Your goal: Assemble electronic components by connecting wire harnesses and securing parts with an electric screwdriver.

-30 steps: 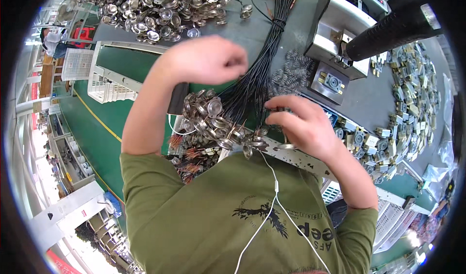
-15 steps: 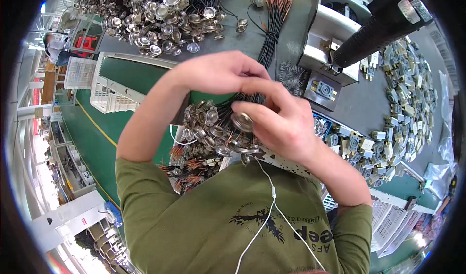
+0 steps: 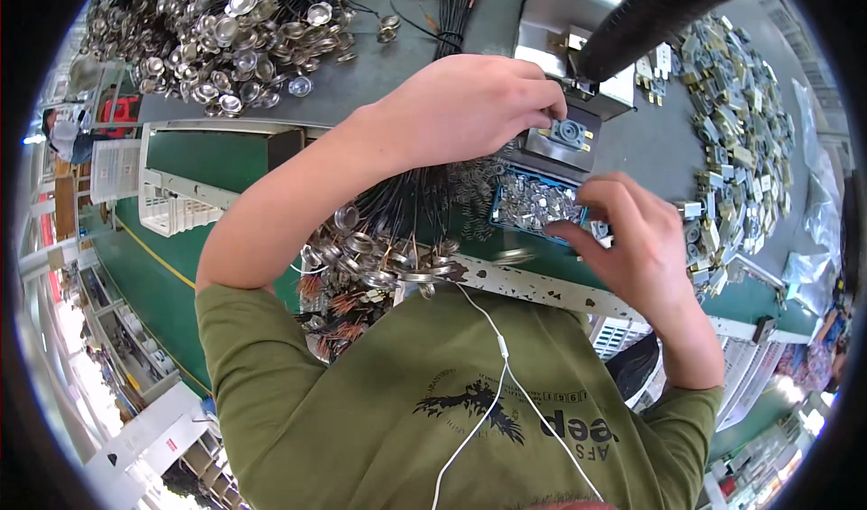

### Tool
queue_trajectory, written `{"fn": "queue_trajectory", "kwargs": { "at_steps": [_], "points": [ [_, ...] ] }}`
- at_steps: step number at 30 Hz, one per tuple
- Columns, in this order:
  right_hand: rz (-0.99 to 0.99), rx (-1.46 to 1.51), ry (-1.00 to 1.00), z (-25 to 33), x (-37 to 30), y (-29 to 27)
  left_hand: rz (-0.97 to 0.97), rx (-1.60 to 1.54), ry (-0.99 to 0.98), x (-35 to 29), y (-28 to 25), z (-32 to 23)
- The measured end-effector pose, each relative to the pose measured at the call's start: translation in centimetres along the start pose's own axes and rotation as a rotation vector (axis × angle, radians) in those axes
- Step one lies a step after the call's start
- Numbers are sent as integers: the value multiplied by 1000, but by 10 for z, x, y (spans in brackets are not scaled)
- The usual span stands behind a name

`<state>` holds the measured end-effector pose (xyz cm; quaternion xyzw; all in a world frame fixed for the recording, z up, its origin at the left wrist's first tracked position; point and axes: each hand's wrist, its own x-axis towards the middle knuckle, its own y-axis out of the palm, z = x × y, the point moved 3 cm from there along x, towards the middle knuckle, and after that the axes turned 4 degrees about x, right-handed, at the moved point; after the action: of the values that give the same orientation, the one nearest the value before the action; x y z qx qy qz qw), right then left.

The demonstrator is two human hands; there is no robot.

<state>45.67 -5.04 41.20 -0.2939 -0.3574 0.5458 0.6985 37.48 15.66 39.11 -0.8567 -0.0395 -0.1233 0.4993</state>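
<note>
My left hand [image 3: 488, 106] reaches across to the metal fixture under the machine. Its fingers are closed at a grey block with a round top [image 3: 569, 133] that sits there; what they pinch is hidden. My right hand [image 3: 639, 239] is beside a blue tray [image 3: 496, 210] of small shiny metal pieces [image 3: 533, 203], thumb and forefinger apart, with no held thing visible. Below the tray hangs a blurred metal cup [image 3: 515, 255]; what holds it does not show. Nearer me, a bunch of metal cups on black wires [image 3: 379, 255] lies at the bench edge.
A large heap of wired cups [image 3: 244, 41] covers the back left. A tied wire bundle [image 3: 456, 9] lies behind my left hand. The machine's black arm [image 3: 641, 23] slants above the fixture. Many grey blocks [image 3: 736, 122] are piled at right, and small springs [image 3: 474, 194] lie beside the tray.
My hands have parted from the wired bunch. The left moved right to the fixture, the right moved to the tray. The view has shifted, and one cup now hangs apart, blurred.
</note>
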Motion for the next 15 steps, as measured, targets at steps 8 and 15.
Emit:
{"fn": "queue_trajectory", "kwargs": {
  "at_steps": [8,15],
  "points": [
    [201,448,-46,22,7,59,-26,15,-8,7,-5,13],
    [23,159,-103,25,-1,59,-59,174,-118,-25,-16,44]
  ]
}}
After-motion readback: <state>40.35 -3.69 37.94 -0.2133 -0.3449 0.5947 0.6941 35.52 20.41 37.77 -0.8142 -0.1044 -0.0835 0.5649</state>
